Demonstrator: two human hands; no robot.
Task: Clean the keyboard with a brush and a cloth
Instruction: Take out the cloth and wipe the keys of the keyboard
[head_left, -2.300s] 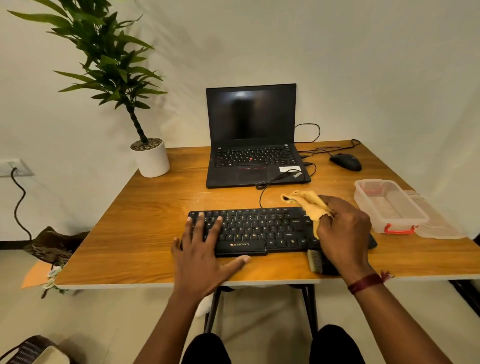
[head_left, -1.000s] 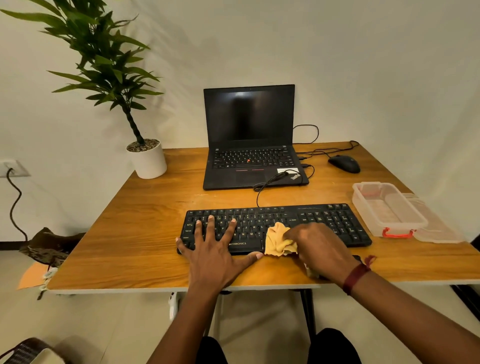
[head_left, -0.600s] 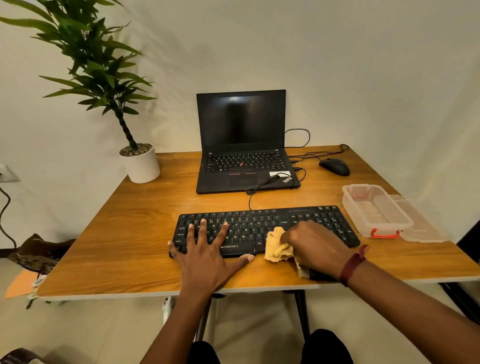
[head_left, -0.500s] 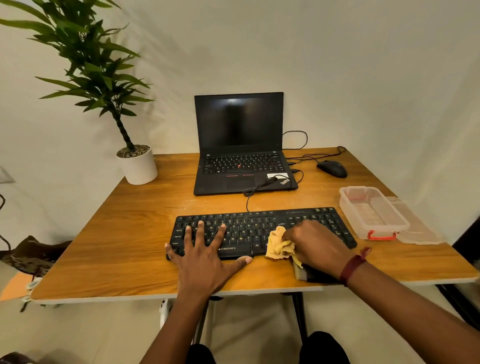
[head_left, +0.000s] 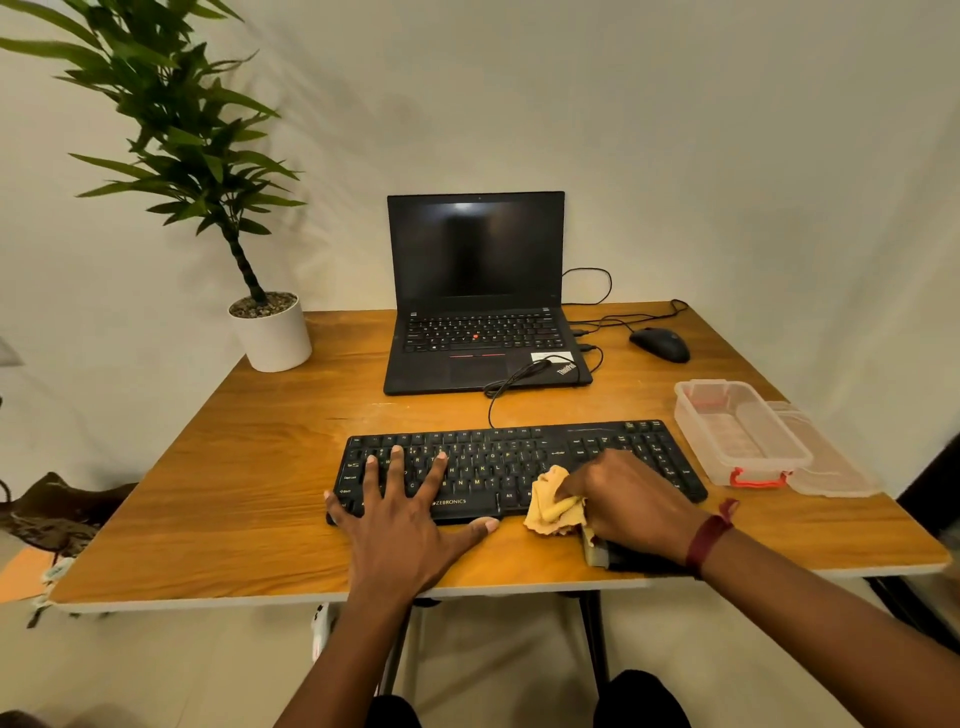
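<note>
A black keyboard (head_left: 519, 460) lies across the near part of the wooden table (head_left: 249, 483). My left hand (head_left: 410, 519) rests flat on its left half, fingers spread over the keys. My right hand (head_left: 628, 501) grips a crumpled yellow cloth (head_left: 550, 506) against the keyboard's front edge, right of the space bar. The brush (head_left: 595, 552) lies on the table under my right wrist; only its pale bristle end shows.
An open black laptop (head_left: 478, 322) stands behind the keyboard, with a black mouse (head_left: 660, 344) and cables to its right. A clear plastic box (head_left: 737, 434) and its lid (head_left: 826, 462) sit at the right edge. A potted plant (head_left: 270, 332) stands back left.
My right hand has carried the cloth from the keyboard's right end leftward to the front edge near the middle. My left hand stays flat on the left half. The camera has shifted slightly.
</note>
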